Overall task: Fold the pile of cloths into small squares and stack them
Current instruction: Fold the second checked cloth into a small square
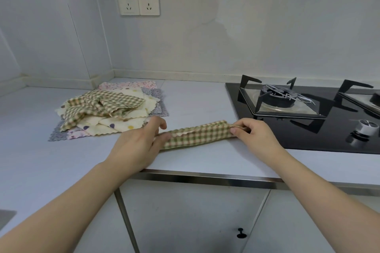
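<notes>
**First cloth folded to a strip, square fold still to come**

A green-and-cream checked cloth (pixel 198 134) lies near the front edge of the counter (pixel 195 98), already doubled into a long narrow band that runs left to right. The left hand (pixel 141 139) grips its left end, fingers curled over the top and thumb tucked beneath, while the right hand (pixel 249 132) pinches the right end between thumb and fingertips, close beside the near left corner of the gas hob (pixel 308 117). The band looks taut between them, and a scalloped cream edge peeks out along its upper side, so the layers are not quite flush.

The step in hand is the lengthwise fold of this one cloth. The next move, as I judge it, calls for carrying one end over to meet the other, then pressing the fold flat so a small square results; the peeking edge would want squaring up first.

The pile of cloths (pixel 109 109) sits toward the back left of the counter, well apart from the hands, rumpled and unfolded: another checked one on top, cream spotted ones beneath, grey and pink at the bottom. No finished stack shows anywhere, so the task is probably at its very start, though the band's underside is hidden.
</notes>
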Motion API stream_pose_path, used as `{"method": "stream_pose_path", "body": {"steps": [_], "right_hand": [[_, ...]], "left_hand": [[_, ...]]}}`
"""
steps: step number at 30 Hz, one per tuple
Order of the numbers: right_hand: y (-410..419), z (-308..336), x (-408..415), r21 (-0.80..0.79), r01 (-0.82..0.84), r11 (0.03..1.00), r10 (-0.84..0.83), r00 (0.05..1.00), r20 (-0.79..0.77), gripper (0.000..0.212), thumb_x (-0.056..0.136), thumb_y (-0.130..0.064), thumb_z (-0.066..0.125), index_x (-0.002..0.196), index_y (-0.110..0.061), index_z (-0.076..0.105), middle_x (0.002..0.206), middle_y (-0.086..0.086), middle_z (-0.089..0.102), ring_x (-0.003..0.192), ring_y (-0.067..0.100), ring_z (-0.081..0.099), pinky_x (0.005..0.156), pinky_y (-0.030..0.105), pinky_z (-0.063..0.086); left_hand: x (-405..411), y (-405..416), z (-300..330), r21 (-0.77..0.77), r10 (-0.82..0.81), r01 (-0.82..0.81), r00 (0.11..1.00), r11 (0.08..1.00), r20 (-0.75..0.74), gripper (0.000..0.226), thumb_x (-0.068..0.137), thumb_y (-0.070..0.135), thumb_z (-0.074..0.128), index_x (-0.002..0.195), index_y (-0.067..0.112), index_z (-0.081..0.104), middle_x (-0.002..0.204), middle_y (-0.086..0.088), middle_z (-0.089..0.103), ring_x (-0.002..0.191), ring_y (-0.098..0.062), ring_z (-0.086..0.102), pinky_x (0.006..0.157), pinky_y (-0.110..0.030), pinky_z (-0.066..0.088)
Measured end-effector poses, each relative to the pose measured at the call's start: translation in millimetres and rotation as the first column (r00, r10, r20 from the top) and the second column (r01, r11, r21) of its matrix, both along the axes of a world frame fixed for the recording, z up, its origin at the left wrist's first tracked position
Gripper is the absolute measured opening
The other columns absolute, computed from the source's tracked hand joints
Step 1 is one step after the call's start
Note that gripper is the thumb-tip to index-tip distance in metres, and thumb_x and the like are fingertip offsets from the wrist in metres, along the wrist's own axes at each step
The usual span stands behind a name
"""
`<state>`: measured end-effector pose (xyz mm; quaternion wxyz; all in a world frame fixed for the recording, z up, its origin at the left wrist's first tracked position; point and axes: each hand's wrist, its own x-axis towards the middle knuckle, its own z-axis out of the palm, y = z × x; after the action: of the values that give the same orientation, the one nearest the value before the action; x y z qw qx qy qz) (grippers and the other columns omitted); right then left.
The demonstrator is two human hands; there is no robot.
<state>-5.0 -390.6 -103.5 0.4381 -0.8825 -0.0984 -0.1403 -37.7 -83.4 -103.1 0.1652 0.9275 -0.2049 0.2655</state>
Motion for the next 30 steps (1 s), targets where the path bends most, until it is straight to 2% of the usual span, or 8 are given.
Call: {"method": "stream_pose_path", "body": {"steps": [4,8,11,13,16,20,24,30], "right_hand": [[-2,2,-3,0.141,0.003,0.99,-0.004,1.0,0.003,0.005,0.087,-0.013,0.068,0.084,-0.012,0.071,0.07,-0.007,0.064,0.055,-0.004,0.051,0.053,0.009,0.037],[-3,4,-4,0.283,-0.022,0.959,0.028,0.999,-0.017,0.002,0.085,-0.011,0.07,0.084,-0.01,0.069,0.064,-0.001,0.062,0.052,0.008,0.048,0.051,0.021,0.038],[-6,3,-3,0.359,-0.019,0.933,0.03,0.999,-0.024,0.005,0.089,-0.011,0.065,0.088,-0.014,0.069,0.081,0.018,0.068,0.068,0.024,0.053,0.062,0.035,0.044],[-7,1,-1,0.381,-0.011,0.925,0.021,1.0,-0.02,0.012,0.092,-0.01,0.06,0.09,-0.018,0.069,0.09,0.012,0.071,0.081,0.022,0.062,0.078,0.039,0.05],[-8,-1,0,0.417,0.001,0.909,0.006,1.0,-0.015,0.014,0.093,-0.01,0.059,0.091,-0.02,0.068,0.095,0.004,0.072,0.091,0.016,0.065,0.09,0.035,0.05],[-9,1,0,0.479,0.025,0.878,-0.029,1.0,0.0,0.004,0.088,-0.014,0.068,0.084,-0.016,0.069,0.089,0.003,0.072,0.086,0.013,0.064,0.084,0.028,0.05],[-9,2,-1,0.525,0.024,0.851,-0.029,1.0,0.002,0.006,0.089,-0.014,0.066,0.084,-0.016,0.069,0.086,-0.001,0.072,0.082,0.008,0.064,0.078,0.019,0.047],[-9,1,-1,0.558,0.013,0.83,-0.03,0.999,0.021,0.014,0.095,-0.008,0.055,0.091,-0.014,0.068,0.087,-0.003,0.069,0.078,0.0,0.062,0.073,0.01,0.047]], "left_hand": [[-3,0,1,0.074,0.032,-0.041,0.992,0.996,0.119,0.059,0.091,0.069,0.021,0.091,0.021,0.054,0.044,0.005,0.044,0.043,-0.021,0.051,0.041,-0.022,0.026],[-4,1,1,0.011,0.039,-0.04,0.995,0.999,0.089,0.052,0.087,0.068,0.031,0.086,0.022,0.056,0.044,0.011,0.034,0.046,-0.018,0.042,0.044,-0.019,0.023],[-3,3,2,-0.055,0.03,-0.03,1.0,0.998,0.002,0.046,0.089,0.067,0.042,0.093,0.022,0.055,0.049,0.01,0.042,0.053,-0.02,0.045,0.047,-0.023,0.029],[-4,3,3,-0.102,-0.001,-0.001,1.0,0.995,-0.024,0.042,0.092,0.061,0.043,0.09,0.02,0.054,0.052,0.007,0.047,0.053,-0.021,0.047,0.048,-0.029,0.032],[-5,1,4,-0.201,-0.03,0.016,0.998,0.98,-0.063,0.04,0.092,0.055,0.041,0.083,0.019,0.054,0.051,0.004,0.047,0.052,-0.017,0.047,0.051,-0.034,0.036],[-5,-1,6,-0.33,-0.024,-0.008,0.996,0.944,-0.091,0.03,0.092,0.047,0.049,0.083,0.02,0.057,0.054,-0.005,0.051,0.05,-0.017,0.044,0.05,-0.032,0.036],[-2,-3,5,-0.478,-0.112,-0.007,0.969,0.878,-0.221,0.01,0.094,0.029,0.059,0.089,0.022,0.055,0.051,0.0,0.055,0.046,-0.015,0.052,0.048,-0.024,0.042],[-5,-8,8,-0.638,-0.161,-0.051,0.949,0.768,-0.27,0.022,0.094,0.029,0.061,0.08,0.011,0.057,0.047,-0.008,0.057,0.045,-0.018,0.055,0.051,-0.025,0.047]]}}
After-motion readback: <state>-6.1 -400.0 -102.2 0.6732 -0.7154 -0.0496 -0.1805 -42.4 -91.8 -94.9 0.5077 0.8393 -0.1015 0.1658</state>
